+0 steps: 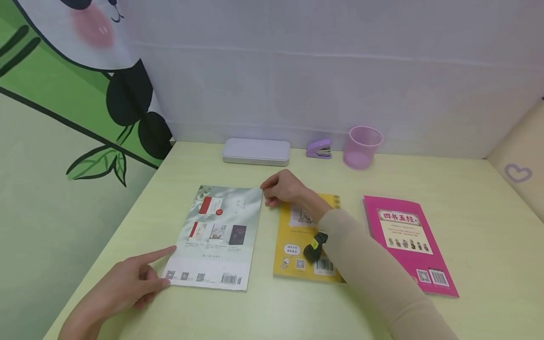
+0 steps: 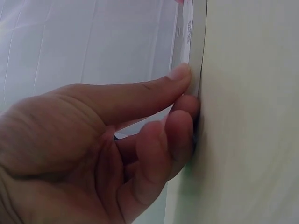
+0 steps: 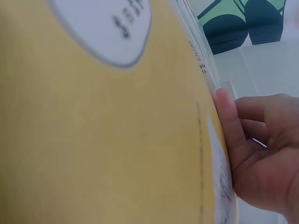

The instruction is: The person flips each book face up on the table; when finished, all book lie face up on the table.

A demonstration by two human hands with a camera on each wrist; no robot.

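Observation:
A grey-green book (image 1: 221,236) lies back cover up on the pale yellow desk (image 1: 263,311). My left hand (image 1: 127,283) is at its near left corner: the straight index finger lies along the left edge and the thumb touches the corner. In the left wrist view the fingertips (image 2: 184,88) press against the book's edge (image 2: 197,42). My right hand (image 1: 282,189) reaches across a yellow book (image 1: 303,245) with curled fingers pinching the grey-green book's far right corner. In the right wrist view one fingertip (image 3: 224,100) meets that edge above the yellow cover (image 3: 93,130).
A pink book (image 1: 410,243) lies right of the yellow one. Along the back wall stand a grey flat case (image 1: 256,151), a purple stapler (image 1: 319,149) and a pink translucent cup (image 1: 361,146). A panda wall panel borders the desk's left side.

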